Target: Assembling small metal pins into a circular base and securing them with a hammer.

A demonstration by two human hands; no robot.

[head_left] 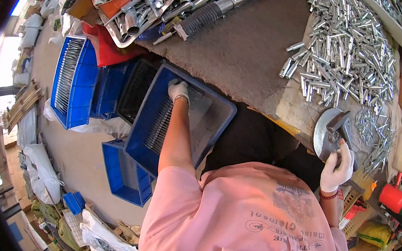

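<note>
My left hand (177, 89), in a white glove, reaches down into a blue plastic bin (219, 101) and rests on a row of thin metal rods (159, 125) lying in it. Whether its fingers hold any rods is hidden. My right hand (337, 169), also gloved, grips the handle of a hammer (339, 124). The hammer's head lies on a round steel disc (321, 137) at the edge of the workbench (246, 47). A pink shirt fills the lower middle of the view.
A large pile of short shiny metal tubes (344, 46) covers the bench's right side, with thin pins (375, 131) beside the disc. Metal parts (164, 4) are heaped at the far end. More blue bins (74, 85) (123, 175) stand on the floor at left. A red can (392, 198) sits at lower right.
</note>
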